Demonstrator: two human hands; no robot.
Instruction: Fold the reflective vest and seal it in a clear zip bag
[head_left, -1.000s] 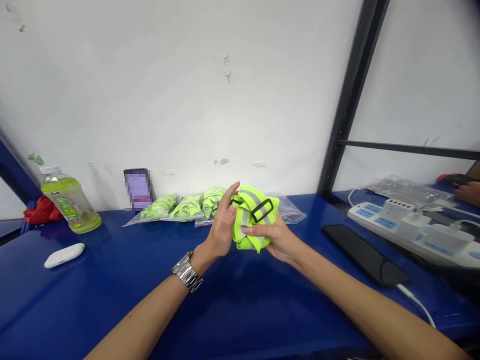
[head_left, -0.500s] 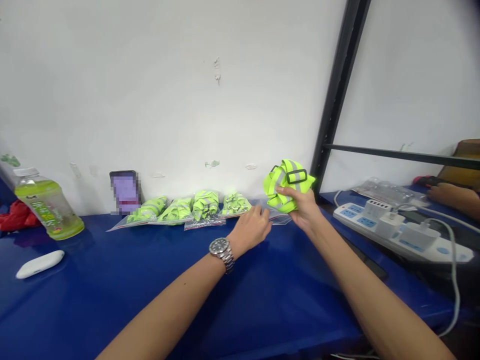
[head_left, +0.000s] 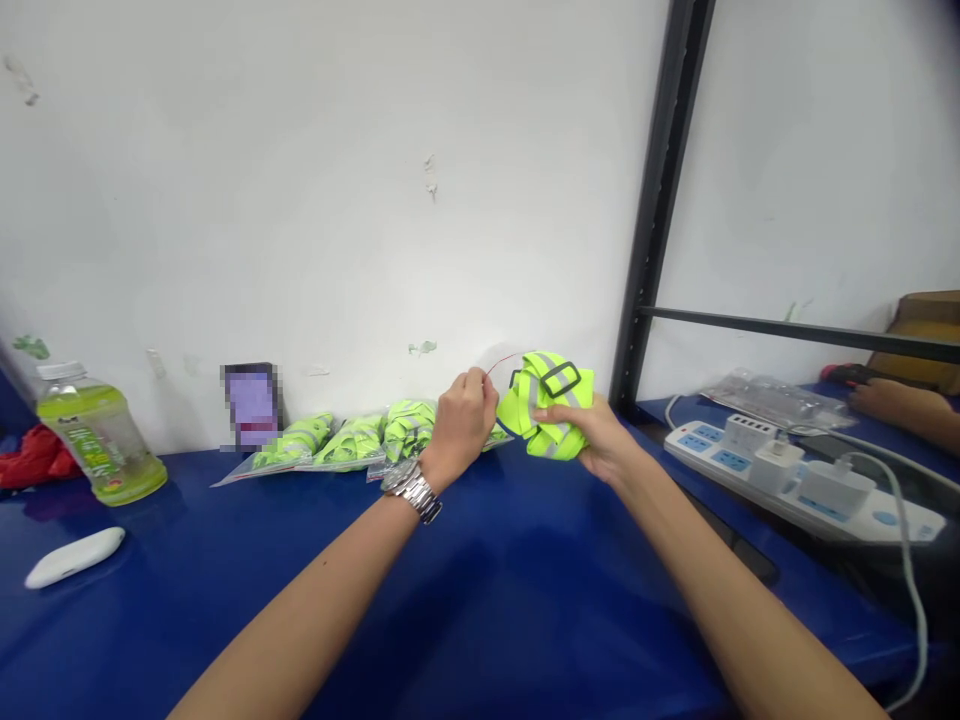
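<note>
My right hand (head_left: 600,432) grips a bundled neon-yellow reflective strap (head_left: 544,405) with grey stripes and a black buckle, raised above the table. Just left of it, my left hand (head_left: 466,415), with a metal watch at the wrist, pinches the edge of a clear zip bag (head_left: 504,362) whose thin red line shows. Much of that bag is hidden behind the hand and the strap. Along the wall lie several clear bags holding similar yellow straps (head_left: 351,440); my left hand covers part of the rightmost one.
A blue table (head_left: 480,600) spans the view. At left stand a green drink bottle (head_left: 105,435), a white case (head_left: 75,557) and a phone (head_left: 253,405) against the wall. A power strip (head_left: 802,475) lies right of a black post (head_left: 652,220). Another person's hand (head_left: 896,400) is far right.
My left hand has risen from the table, lifting the clear bag's edge. My right hand has brought the strap left, closer to it. The camera view has shifted slightly.
</note>
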